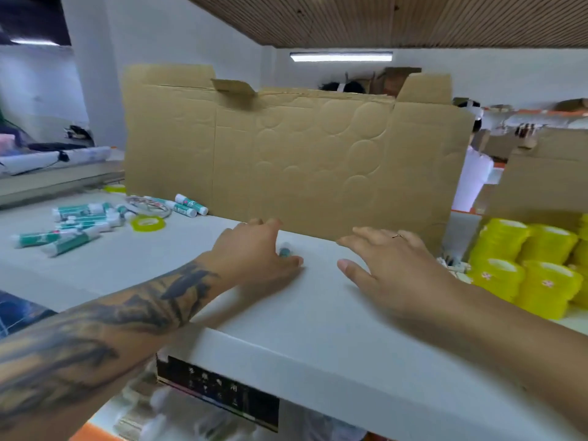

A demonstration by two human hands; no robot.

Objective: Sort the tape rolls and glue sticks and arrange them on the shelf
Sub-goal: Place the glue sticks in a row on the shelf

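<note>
My left hand (254,253) rests on the white shelf top (318,332), its thumb and fingers curled round a small teal glue stick (284,251) that is mostly hidden under the palm. Just to its right, my right hand (391,272) lies flat with fingers spread and holds nothing. Several teal-and-white glue sticks (73,227) lie scattered at the far left of the shelf top. Beside them are a yellow-green tape roll (148,223) and a clear tape roll (149,205). Stacks of yellow tape rolls (525,268) fill a lower shelf on the right.
A large flattened cardboard sheet (286,154) stands upright along the back of the shelf top, just behind my fingertips. More cardboard (541,186) stands at the right. People in white are partly visible behind it. A black label (219,389) hangs on the shelf's front edge.
</note>
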